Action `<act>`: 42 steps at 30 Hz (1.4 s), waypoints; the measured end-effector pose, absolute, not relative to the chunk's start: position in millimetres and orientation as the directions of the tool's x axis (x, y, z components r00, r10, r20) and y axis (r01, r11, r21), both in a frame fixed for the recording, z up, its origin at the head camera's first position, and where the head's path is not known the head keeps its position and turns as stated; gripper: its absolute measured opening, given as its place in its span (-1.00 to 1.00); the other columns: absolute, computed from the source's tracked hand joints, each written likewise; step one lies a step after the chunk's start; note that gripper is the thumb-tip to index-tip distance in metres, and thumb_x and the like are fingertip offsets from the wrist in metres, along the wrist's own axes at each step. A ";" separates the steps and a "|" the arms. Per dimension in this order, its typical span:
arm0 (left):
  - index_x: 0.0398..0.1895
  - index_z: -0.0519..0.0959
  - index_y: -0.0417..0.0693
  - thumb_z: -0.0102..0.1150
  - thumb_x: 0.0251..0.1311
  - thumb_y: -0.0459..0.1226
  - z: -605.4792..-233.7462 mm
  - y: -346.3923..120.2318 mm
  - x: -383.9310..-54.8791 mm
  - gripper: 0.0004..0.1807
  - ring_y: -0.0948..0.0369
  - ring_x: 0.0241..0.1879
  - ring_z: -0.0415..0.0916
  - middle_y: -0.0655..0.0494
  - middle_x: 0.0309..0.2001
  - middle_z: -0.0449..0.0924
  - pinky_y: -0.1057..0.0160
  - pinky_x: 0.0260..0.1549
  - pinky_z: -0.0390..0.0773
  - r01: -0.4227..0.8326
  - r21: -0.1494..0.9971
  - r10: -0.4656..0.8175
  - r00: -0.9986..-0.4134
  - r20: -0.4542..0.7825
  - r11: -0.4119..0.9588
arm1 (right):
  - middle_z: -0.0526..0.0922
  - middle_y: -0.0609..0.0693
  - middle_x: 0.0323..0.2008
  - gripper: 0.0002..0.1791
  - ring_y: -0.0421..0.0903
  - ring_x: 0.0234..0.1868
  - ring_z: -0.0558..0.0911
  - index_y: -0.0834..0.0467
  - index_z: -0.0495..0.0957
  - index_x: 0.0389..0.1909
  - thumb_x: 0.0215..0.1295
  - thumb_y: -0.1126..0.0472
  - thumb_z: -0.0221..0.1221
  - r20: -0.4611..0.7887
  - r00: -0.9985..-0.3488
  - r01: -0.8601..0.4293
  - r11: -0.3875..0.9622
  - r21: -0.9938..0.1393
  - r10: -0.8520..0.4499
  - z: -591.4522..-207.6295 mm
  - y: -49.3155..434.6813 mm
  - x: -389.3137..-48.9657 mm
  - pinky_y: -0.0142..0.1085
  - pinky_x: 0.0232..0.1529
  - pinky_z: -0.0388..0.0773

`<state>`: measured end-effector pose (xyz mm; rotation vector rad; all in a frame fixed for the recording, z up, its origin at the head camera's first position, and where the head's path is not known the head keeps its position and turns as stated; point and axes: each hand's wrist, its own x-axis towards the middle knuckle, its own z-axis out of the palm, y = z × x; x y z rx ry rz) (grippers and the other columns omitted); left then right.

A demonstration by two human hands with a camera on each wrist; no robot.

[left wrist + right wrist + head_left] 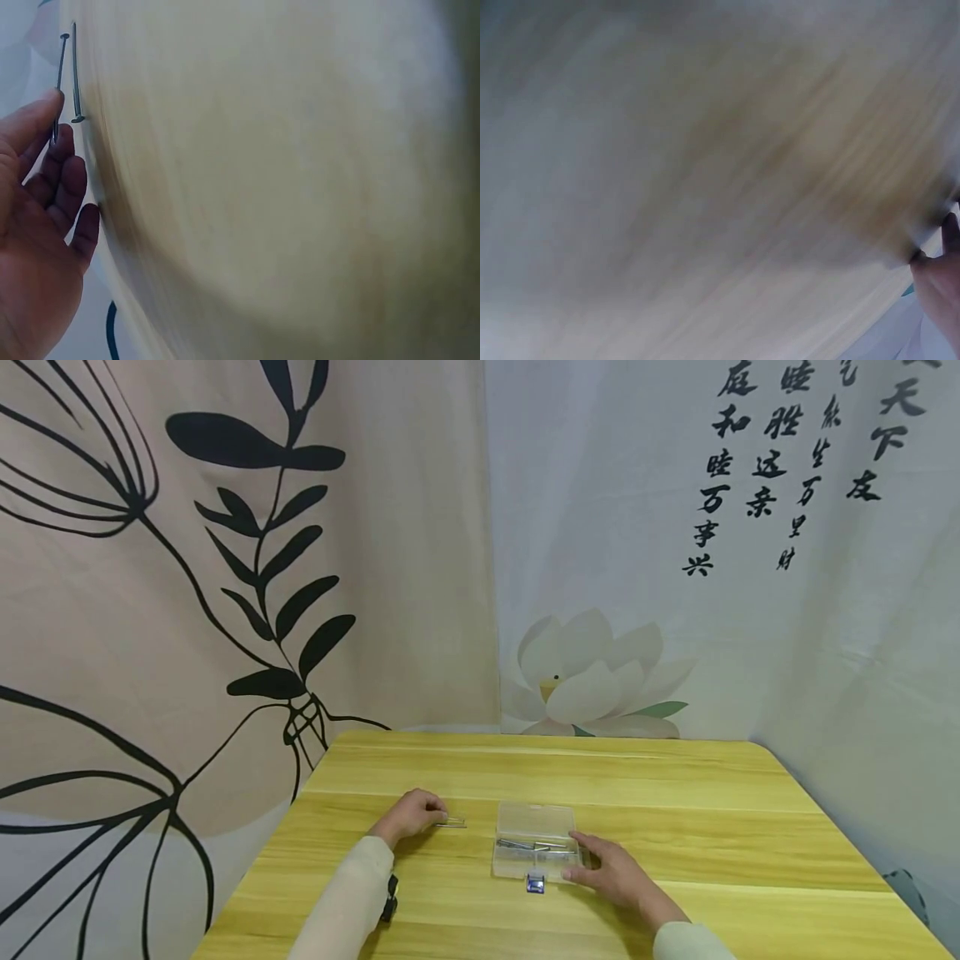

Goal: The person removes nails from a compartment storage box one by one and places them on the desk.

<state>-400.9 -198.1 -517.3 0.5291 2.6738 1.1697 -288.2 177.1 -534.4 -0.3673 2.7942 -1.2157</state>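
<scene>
My left hand (pixel 412 814) pinches a nail (pixel 61 64) between thumb and fingertip. A second nail (pixel 76 75) lies on the table right beside it, its head toward the fingers. To the right stands a clear plastic box (pixel 498 864) with its lid (pixel 536 818) raised at the back. Several nails (pixel 532 846) lie inside the box. My right hand (pixel 615 870) holds the box by its right side, thumb near the front corner and fingers farther back. In the right wrist view only part of that hand shows at the right edge, blurred.
The wooden table (pixel 675 793) reaches back to a printed curtain (pixel 420 568) with plants and writing. A blue-marked tab (pixel 535 883) sticks out from the box's front. A black device (pixel 390 897) sits at the left wrist.
</scene>
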 end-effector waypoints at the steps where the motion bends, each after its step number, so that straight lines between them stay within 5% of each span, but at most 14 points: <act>1: -0.29 0.70 -0.17 0.19 0.36 -0.33 -517.6 -198.1 -401.0 -0.87 0.22 -0.46 0.37 0.06 -0.38 0.60 0.25 -0.45 0.40 0.249 0.734 0.387 -0.922 -0.020 0.632 | 0.36 0.33 0.34 -0.17 0.38 0.35 0.27 0.19 0.36 0.41 0.20 -0.12 0.35 0.031 -0.969 -0.191 0.657 -0.729 -0.247 -534.3 177.0 -288.0 0.27 0.29 0.14; 31: -0.25 0.72 -0.01 0.32 0.27 -0.24 -519.4 -197.4 -403.5 -0.93 0.21 -0.25 0.51 0.17 -0.23 0.62 0.12 -0.23 0.54 0.244 0.688 0.389 -0.919 -0.061 0.683 | 0.37 0.29 0.34 -0.16 0.36 0.35 0.29 0.17 0.37 0.40 0.17 -0.15 0.36 0.029 -0.972 -0.179 0.658 -0.732 -0.232 -533.0 176.0 -286.7 0.25 0.30 0.16; 42: -0.28 0.73 -0.05 0.32 0.27 -0.26 -521.8 -196.5 -404.4 -0.93 0.21 -0.31 0.47 0.17 -0.29 0.59 0.16 -0.31 0.52 0.267 0.686 0.398 -0.917 -0.037 0.677 | 0.38 0.30 0.34 -0.17 0.35 0.35 0.29 0.16 0.38 0.40 0.17 -0.13 0.37 0.026 -0.974 -0.169 0.653 -0.738 -0.223 -533.2 176.0 -286.9 0.23 0.30 0.16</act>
